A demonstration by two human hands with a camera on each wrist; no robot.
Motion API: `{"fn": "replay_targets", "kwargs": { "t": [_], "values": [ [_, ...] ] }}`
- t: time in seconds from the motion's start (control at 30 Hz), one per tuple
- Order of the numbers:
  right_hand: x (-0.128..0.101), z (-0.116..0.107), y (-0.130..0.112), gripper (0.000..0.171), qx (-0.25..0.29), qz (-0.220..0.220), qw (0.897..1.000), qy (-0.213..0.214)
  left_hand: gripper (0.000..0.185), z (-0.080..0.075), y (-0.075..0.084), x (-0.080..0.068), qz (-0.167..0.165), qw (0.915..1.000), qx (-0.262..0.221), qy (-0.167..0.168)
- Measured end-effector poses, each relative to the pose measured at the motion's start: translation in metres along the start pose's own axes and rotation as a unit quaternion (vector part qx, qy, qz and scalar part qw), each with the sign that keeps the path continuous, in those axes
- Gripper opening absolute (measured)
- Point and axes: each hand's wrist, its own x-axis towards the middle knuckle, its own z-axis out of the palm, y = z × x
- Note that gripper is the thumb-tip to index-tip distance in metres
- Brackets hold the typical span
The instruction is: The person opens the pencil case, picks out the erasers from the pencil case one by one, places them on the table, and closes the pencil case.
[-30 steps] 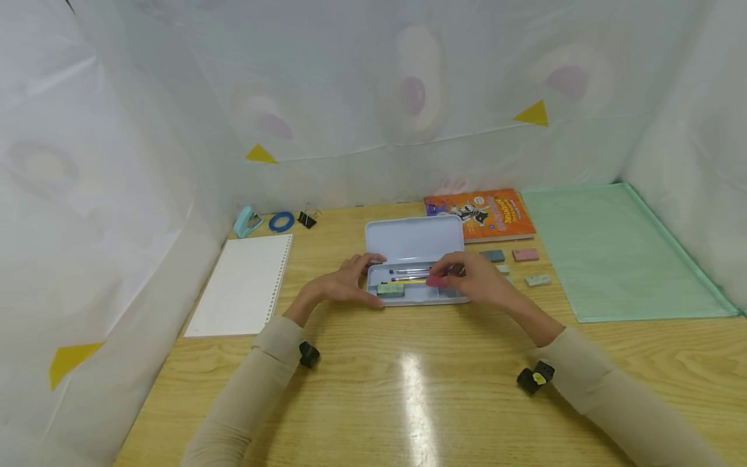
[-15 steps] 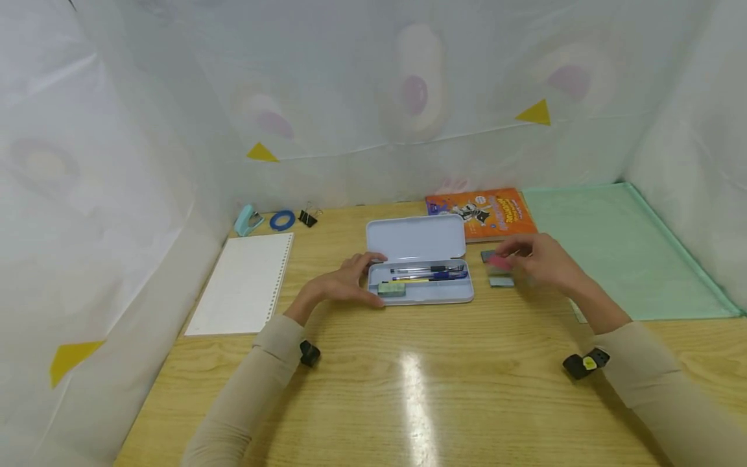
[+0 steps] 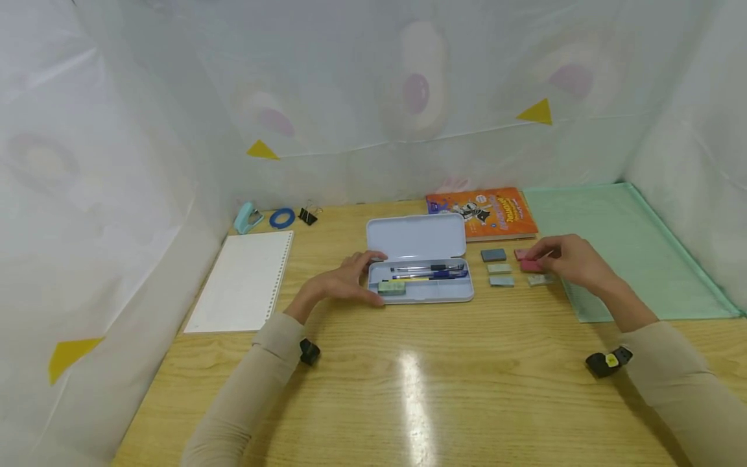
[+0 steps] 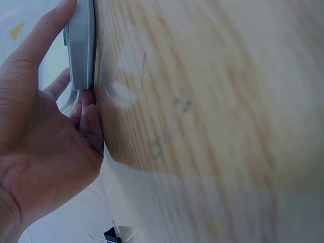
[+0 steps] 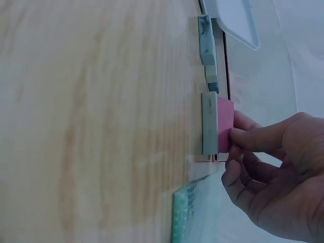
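Observation:
In the head view a pale blue pencil case (image 3: pixel 415 237) lies with its lid tipped back. My left hand (image 3: pixel 344 284) holds its left end, thumb at the front and fingers behind. Inside are several pens (image 3: pixel 438 275) and a green eraser (image 3: pixel 391 288) at the front left. Between thumb and fingers, my right hand (image 3: pixel 574 261) pinches a deep pink eraser (image 5: pixel 226 124), right of the case. Around it are a paler pink eraser (image 3: pixel 520 254) behind and a whitish eraser (image 3: pixel 539 280) in front. Whether the held eraser touches the table cannot be made out.
Left of these erasers stand a dark blue (image 3: pixel 493 255), a pale green (image 3: pixel 498 268) and a light blue eraser (image 3: pixel 501 281). An orange book (image 3: pixel 502 220) and a green mesh pouch (image 3: pixel 636 259) lie behind and right. Left are a notepad (image 3: pixel 242 285), stapler (image 3: pixel 248 218), blue tape roll (image 3: pixel 282 218) and binder clip (image 3: pixel 308 216).
My right hand has carried the deep pink eraser from above the pencil case rightward to among the other erasers. The left hand has stayed on the case.

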Motion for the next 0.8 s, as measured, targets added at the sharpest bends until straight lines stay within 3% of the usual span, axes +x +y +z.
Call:
{"fn": "replay_targets", "kwargs": {
  "t": [0.23, 0.43, 0.63, 0.8],
  "values": [
    [0.002, 0.002, -0.004, 0.019, 0.004, -0.001, 1.000, 0.024, 0.097, -0.001, 0.000, 0.000, -0.002, 1.0000, -0.004, -0.003],
    [0.007, 0.009, -0.023, 0.034, 0.071, -0.018, 0.997, 0.007, 0.096, -0.002, 0.001, -0.001, -0.004, 1.0000, -0.001, 0.001],
    [0.018, 0.037, -0.058, 0.030, 0.070, -0.069, 0.995, -0.023, 0.096, -0.001, 0.001, 0.001, -0.001, 1.0000, 0.001, -0.001],
    [0.032, 0.067, -0.086, 0.023, 0.088, -0.127, 0.987, -0.048, 0.095, 0.000, 0.001, 0.002, -0.007, 1.0000, 0.001, -0.001]
  ]
}}
